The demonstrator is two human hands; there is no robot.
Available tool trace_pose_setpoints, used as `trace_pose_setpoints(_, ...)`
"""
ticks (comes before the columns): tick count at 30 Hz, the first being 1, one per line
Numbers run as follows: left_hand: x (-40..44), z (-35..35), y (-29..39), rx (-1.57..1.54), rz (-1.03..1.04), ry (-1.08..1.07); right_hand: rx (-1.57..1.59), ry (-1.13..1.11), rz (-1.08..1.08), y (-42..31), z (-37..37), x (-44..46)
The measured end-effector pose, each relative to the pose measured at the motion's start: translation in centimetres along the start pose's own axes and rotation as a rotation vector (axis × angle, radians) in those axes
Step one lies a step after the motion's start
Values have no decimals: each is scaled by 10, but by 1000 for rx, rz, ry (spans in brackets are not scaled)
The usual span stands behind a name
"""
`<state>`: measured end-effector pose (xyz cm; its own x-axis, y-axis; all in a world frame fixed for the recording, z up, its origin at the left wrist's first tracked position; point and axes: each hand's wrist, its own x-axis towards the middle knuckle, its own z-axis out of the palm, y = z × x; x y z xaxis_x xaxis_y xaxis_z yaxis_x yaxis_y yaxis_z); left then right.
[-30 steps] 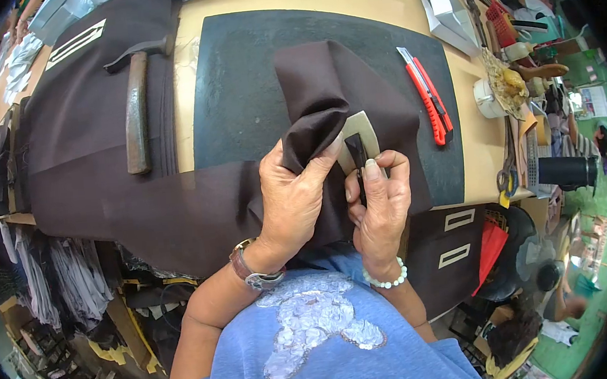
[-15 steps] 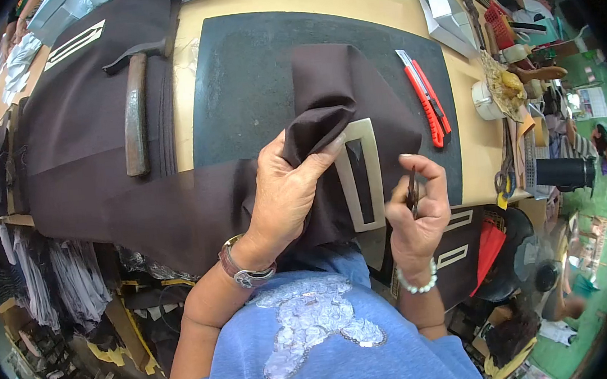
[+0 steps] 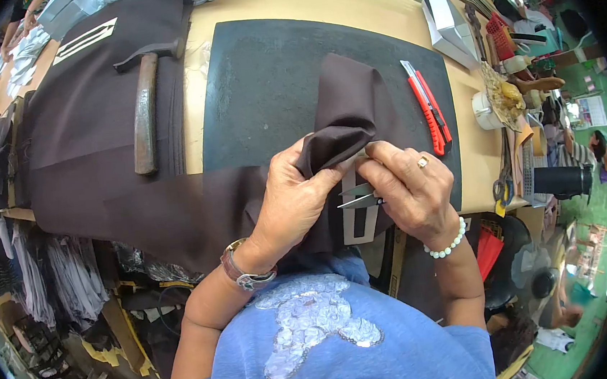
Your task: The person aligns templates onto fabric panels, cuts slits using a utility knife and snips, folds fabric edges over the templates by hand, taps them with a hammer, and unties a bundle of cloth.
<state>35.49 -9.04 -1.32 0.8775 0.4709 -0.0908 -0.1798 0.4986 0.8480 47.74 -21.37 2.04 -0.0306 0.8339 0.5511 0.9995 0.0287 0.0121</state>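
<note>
My left hand (image 3: 293,190) grips a folded bunch of dark brown fabric (image 3: 346,95), its thumb pressed along the fold. A cream rectangular frame (image 3: 360,235) on the fabric hangs below the fold, partly covered by my right hand. Small thread snips (image 3: 359,201) are in my right hand (image 3: 413,191), their two blades pointing left across the frame. The right fingertips are close to the left thumb at the fabric's edge; whether they touch is hard to make out. Beneath the bunch lies a black cutting mat (image 3: 264,70).
Right of the fabric lies a red utility knife (image 3: 426,106) with its blade out. A hammer (image 3: 145,113) rests on stacked brown fabric (image 3: 76,151) at left. A white box (image 3: 448,22), white tub (image 3: 485,105) and scissors (image 3: 504,188) line the table's right side.
My right hand has moved up and left to the fabric, bringing the snips across the cream frame. My left hand keeps its hold, and the bunch appears slightly farther right.
</note>
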Motion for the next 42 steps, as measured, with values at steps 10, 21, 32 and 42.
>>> trace_pose_setpoints(10,-1,-10,-3,-63,-31,-77,531,-114,589,0,1,21)
trace_pose_setpoints(21,4,-21,24,-146,-15,62,1194,-66,1085,-22,6,-33)
trace_pose_setpoints(32,-21,-46,154,1547,897,232,575,41,429,-37,11,2)
trace_pose_setpoints(42,-3,-28,224,2110,-198,-189,532,244,485,-37,13,6)
